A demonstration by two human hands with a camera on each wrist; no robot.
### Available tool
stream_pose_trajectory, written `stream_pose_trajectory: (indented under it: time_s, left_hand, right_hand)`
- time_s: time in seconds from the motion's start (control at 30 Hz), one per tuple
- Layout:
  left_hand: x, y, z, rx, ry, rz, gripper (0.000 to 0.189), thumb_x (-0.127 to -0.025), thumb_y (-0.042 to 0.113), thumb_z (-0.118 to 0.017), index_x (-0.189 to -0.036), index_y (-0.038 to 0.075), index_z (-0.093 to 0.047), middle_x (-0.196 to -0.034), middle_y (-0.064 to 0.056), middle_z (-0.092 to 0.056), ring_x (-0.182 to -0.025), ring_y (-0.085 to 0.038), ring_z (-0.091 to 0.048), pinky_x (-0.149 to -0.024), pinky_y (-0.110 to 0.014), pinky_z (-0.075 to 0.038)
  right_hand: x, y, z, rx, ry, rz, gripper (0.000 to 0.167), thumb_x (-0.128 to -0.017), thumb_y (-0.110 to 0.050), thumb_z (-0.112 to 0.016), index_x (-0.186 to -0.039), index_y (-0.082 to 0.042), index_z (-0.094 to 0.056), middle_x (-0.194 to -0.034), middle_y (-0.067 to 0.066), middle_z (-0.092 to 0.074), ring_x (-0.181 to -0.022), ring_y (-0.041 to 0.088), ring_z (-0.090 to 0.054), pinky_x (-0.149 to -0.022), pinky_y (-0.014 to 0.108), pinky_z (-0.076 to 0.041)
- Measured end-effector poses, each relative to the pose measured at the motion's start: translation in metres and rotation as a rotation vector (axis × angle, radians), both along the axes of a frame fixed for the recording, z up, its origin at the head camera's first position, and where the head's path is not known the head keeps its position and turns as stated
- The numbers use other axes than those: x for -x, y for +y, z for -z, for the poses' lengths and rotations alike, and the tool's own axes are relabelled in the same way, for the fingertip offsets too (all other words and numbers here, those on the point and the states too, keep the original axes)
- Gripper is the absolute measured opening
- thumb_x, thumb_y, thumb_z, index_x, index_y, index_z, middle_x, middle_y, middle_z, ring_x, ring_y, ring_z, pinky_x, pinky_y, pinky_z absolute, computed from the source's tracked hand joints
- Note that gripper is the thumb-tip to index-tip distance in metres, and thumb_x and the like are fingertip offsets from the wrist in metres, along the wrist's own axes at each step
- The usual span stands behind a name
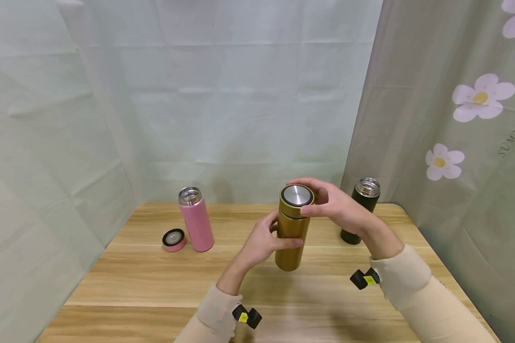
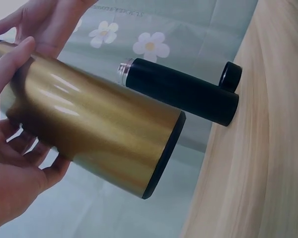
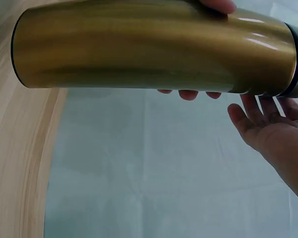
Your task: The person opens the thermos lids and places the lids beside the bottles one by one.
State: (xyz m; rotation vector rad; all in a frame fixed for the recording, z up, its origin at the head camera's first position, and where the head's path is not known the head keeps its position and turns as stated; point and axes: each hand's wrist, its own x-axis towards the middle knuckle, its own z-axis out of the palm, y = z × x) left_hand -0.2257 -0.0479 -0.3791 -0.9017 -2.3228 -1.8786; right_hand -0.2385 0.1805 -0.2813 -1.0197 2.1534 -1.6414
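Observation:
A gold thermos bottle stands nearly upright between my hands, raised off the table in the left wrist view. Its cap, gold with a silver disc on top, sits on the bottle with a dark seam below it. My left hand grips the body, thumb across the front and fingers behind. My right hand holds the cap from the right, thumb at the near side and fingers around the far side. In the right wrist view the gold body spans the top, with the right hand at the cap end.
An uncapped pink bottle stands at the left, its pink lid beside it. Behind my right hand stands an uncapped black bottle; its black lid shows in the left wrist view. Curtains surround the wooden table.

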Motion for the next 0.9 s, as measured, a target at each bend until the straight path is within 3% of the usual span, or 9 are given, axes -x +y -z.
stream_pose_trajectory:
  time_s: [0.13,0.23,0.43,0.63,0.9]
  left_hand:
    - [0.000,0.001,0.001,-0.032,-0.024,-0.035,0.064,-0.086,0.034,-0.087,-0.142,0.024,-0.058,-0.133,0.003,-0.065,-0.121,-0.020,-0.062,-0.105,-0.054,-0.047]
    - [0.000,0.001,0.002,-0.048,-0.039,-0.068,0.064,-0.086,0.034,-0.087,-0.142,0.022,-0.058,-0.132,0.000,-0.065,-0.118,-0.024,-0.063,-0.102,-0.056,-0.049]
    - [0.001,0.001,0.002,-0.043,-0.051,-0.094,0.066,-0.086,0.034,-0.087,-0.143,0.024,-0.057,-0.134,0.001,-0.064,-0.118,-0.026,-0.064,-0.101,-0.055,-0.051]
    - [0.001,0.001,0.001,-0.032,-0.047,-0.081,0.067,-0.086,0.036,-0.087,-0.144,0.024,-0.057,-0.134,0.000,-0.064,-0.119,-0.025,-0.064,-0.102,-0.056,-0.050]
    - [0.001,0.001,0.001,-0.032,-0.048,-0.028,0.064,-0.085,0.033,-0.088,-0.141,0.023,-0.058,-0.134,0.002,-0.065,-0.121,-0.021,-0.062,-0.105,-0.054,-0.048]
  right_hand:
    - [-0.004,-0.006,0.004,0.023,0.023,0.052,0.067,-0.095,-0.033,-0.074,-0.155,-0.020,-0.046,-0.143,0.009,-0.058,-0.134,0.030,-0.054,-0.109,0.053,-0.044]
    - [-0.009,-0.013,0.008,0.029,0.072,0.137,0.070,-0.094,-0.034,-0.077,-0.154,-0.019,-0.045,-0.146,0.007,-0.055,-0.138,0.031,-0.050,-0.111,0.058,-0.041]
    - [-0.016,-0.025,0.012,0.003,0.143,0.265,0.071,-0.092,-0.037,-0.080,-0.152,-0.020,-0.046,-0.144,0.006,-0.054,-0.136,0.032,-0.052,-0.109,0.062,-0.043]
    - [-0.016,-0.022,0.009,0.013,0.095,0.242,0.069,-0.093,-0.035,-0.079,-0.152,-0.021,-0.046,-0.142,0.006,-0.056,-0.131,0.030,-0.055,-0.106,0.057,-0.047]
    - [-0.010,-0.011,0.002,0.011,0.016,0.116,0.063,-0.094,-0.026,-0.077,-0.150,-0.020,-0.048,-0.136,0.009,-0.062,-0.126,0.029,-0.059,-0.106,0.051,-0.047]
